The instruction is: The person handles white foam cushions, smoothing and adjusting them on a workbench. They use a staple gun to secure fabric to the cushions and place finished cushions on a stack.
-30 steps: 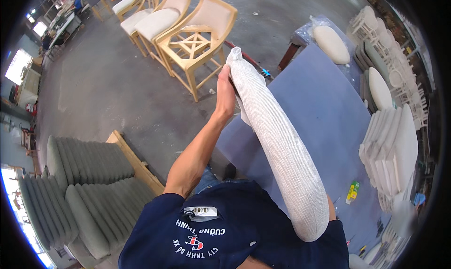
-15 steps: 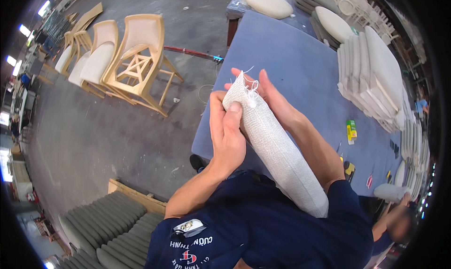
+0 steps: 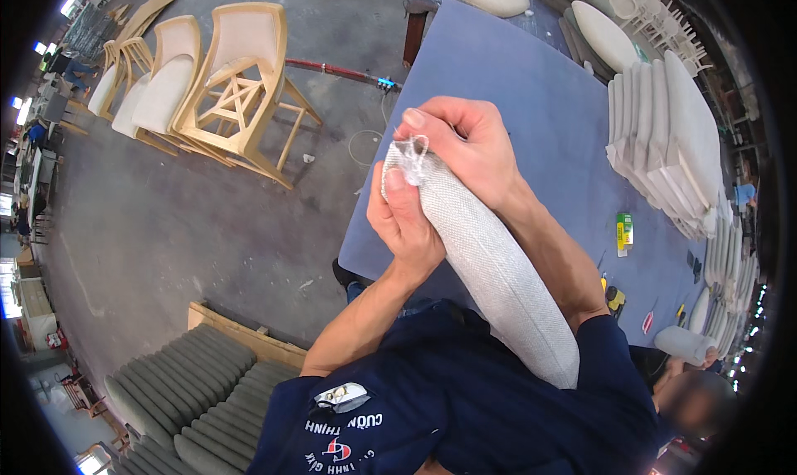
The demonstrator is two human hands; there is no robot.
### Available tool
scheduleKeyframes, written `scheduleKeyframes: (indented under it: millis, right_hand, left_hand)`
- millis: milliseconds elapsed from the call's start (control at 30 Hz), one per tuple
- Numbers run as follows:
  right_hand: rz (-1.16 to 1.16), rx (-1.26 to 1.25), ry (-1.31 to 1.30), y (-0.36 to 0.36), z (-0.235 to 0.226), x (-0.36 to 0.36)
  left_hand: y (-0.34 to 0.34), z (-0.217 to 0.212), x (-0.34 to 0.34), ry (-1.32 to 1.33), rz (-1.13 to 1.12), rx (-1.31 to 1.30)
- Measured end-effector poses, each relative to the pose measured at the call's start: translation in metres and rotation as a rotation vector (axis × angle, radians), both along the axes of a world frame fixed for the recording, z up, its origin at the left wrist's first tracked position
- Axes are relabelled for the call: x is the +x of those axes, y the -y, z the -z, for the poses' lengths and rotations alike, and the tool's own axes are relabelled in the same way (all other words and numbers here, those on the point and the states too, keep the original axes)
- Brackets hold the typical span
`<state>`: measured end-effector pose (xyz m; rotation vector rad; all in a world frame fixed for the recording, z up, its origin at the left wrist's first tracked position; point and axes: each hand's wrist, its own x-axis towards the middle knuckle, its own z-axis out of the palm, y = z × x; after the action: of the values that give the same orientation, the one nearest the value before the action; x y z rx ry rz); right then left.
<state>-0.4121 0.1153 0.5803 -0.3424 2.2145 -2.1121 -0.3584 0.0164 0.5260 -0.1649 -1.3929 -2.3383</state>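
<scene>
A light grey woven seat cushion (image 3: 502, 272) stands on edge, its lower end against my shirt and its far end up between my hands. My left hand (image 3: 407, 226) is closed around the left side of that end, thumb pressed on the fabric. My right hand (image 3: 473, 147) is closed in a pinch at the top of the same end, with its fingers curled over the fabric edge. Between both thumbs, whitish translucent material (image 3: 413, 161) and loose threads show at the cushion's corner. What lies beneath the right fingers is hidden.
A blue-covered table (image 3: 490, 68) lies ahead, bearing a cushion stack (image 3: 664, 135), a green-yellow box (image 3: 624, 233) and small tools. Wooden chairs (image 3: 241, 93) stand at left, grey cushions (image 3: 183, 384) lower left. Another person's hand (image 3: 710, 357) holds a cushion (image 3: 682, 344) at lower right.
My right hand has moved from behind the cushion's end, fingers extended, to over its top in a pinch. The pointed fabric corner is now folded down, and my left hand has shifted slightly lower.
</scene>
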Motion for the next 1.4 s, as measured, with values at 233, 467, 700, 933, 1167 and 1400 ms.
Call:
scheduleKeyframes:
  millis: [233, 467, 700, 933, 1167, 1400]
  right_hand:
    - [0.009, 0.159, -0.044, -0.005, -0.006, -0.011]
    - [-0.222, 0.316, -0.032, -0.009, -0.018, 0.012]
    - [-0.164, 0.902, -0.282, 0.009, -0.039, 0.019]
    - [-0.027, 0.362, -0.228, -0.092, -0.007, 0.012]
    - [-0.159, 0.505, -0.221, -0.052, -0.05, 0.055]
    - [-0.124, -0.159, 0.24, -0.11, 0.032, 0.033]
  left_hand:
    - [0.012, 0.007, -0.001, -0.02, 0.11, -0.103]
    - [0.002, 0.025, -0.008, -0.154, 0.079, -0.148]
    - [0.008, 0.06, -0.017, -0.109, -0.038, -0.209]
    - [-0.024, 0.014, -0.02, -0.098, -0.05, -0.275]
    - [-0.033, -0.007, -0.033, -0.064, 0.022, -0.17]
    - [-0.021, -0.023, 0.005, -0.329, -0.369, -0.69]
